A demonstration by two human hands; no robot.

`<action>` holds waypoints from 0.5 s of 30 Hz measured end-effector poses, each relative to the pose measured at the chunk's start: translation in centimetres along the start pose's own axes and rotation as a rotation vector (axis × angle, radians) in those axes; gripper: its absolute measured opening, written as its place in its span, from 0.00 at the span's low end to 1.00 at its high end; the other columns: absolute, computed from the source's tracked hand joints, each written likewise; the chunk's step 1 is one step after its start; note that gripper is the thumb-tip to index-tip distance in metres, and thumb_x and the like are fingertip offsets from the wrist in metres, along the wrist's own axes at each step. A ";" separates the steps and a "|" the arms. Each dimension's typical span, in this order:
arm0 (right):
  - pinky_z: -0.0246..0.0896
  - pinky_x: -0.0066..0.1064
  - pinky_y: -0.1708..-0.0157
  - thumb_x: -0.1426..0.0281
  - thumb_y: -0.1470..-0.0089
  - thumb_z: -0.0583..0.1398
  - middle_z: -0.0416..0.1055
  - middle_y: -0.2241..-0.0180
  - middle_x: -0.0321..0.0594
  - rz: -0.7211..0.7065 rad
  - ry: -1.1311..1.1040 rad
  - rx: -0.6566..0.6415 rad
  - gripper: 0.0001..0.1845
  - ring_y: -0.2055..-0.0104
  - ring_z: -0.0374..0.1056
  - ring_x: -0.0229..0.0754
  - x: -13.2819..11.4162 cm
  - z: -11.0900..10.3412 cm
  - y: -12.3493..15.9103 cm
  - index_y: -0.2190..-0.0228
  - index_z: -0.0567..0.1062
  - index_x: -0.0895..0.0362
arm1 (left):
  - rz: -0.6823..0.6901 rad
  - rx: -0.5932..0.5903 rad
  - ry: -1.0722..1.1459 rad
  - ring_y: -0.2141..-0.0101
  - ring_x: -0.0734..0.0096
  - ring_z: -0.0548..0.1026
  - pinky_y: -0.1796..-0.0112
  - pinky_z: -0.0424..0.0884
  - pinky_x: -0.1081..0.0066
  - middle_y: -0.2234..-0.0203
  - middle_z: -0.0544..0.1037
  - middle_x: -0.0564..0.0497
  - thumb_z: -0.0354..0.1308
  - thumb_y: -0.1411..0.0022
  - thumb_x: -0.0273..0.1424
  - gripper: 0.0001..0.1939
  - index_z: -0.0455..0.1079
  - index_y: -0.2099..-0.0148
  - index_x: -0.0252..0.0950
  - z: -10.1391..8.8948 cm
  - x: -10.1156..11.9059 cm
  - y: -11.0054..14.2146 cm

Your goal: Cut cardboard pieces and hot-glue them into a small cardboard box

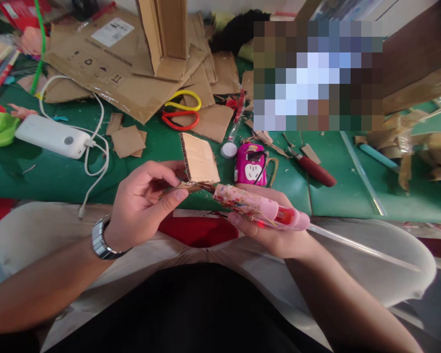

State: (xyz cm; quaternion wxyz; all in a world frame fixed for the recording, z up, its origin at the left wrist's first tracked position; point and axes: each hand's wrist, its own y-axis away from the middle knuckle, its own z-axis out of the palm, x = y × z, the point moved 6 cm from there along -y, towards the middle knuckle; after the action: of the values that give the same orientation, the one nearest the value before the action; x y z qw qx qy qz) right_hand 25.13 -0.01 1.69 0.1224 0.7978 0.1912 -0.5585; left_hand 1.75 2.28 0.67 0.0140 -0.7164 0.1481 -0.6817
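Note:
My left hand (147,196) pinches a small bent piece of cardboard (201,158) by its lower flap, between thumb and fingers. One panel of the piece stands up, its corrugated edge facing left. In my right hand (268,235) is a pink hot glue gun (248,202), smeared with dried glue, with a clear glue stick (363,250) jutting from its back end. The gun's nozzle meets the fold at the bottom of the cardboard. My right fingers wrap the gun from below and are partly hidden by it.
Scissors (182,110) with yellow and red handles lie ahead, near flattened cardboard (95,59). A white power bank (51,137) with a cable is at left. A magenta socket adapter (250,164) stands beyond the gun, left of a red-handled tool (316,170). A spare glue stick (363,171) lies right.

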 end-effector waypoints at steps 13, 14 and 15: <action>0.71 0.33 0.69 0.61 0.32 0.69 0.82 0.65 0.43 0.047 0.036 0.039 0.10 0.66 0.77 0.46 0.4 -0.3 0.1 0.60 0.83 0.56 | 0.036 0.008 0.028 0.52 0.61 0.90 0.55 0.89 0.66 0.49 0.88 0.48 0.74 0.30 0.30 0.08 0.77 0.56 0.41 -0.2 0.1 0.0; 0.71 0.33 0.69 0.61 0.32 0.69 0.82 0.66 0.43 0.047 0.037 0.040 0.10 0.66 0.77 0.46 0.4 -0.3 0.1 0.60 0.84 0.56 | 0.035 0.009 0.024 0.52 0.61 0.90 0.55 0.89 0.65 0.49 0.88 0.48 0.74 0.30 0.30 0.08 0.77 0.56 0.41 -0.2 0.1 0.0; 0.72 0.33 0.69 0.61 0.32 0.69 0.82 0.66 0.43 0.048 0.039 0.041 0.11 0.66 0.77 0.46 0.4 -0.3 0.1 0.59 0.84 0.55 | 0.034 0.007 0.023 0.53 0.61 0.90 0.55 0.89 0.65 0.49 0.88 0.48 0.74 0.30 0.31 0.08 0.77 0.56 0.41 -0.2 0.1 0.0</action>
State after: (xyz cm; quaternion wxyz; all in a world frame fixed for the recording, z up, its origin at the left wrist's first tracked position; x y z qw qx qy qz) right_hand 25.54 0.06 1.36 0.1157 0.8152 0.1631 -0.5435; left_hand 1.56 2.28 0.80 0.0261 -0.7057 0.1581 -0.6902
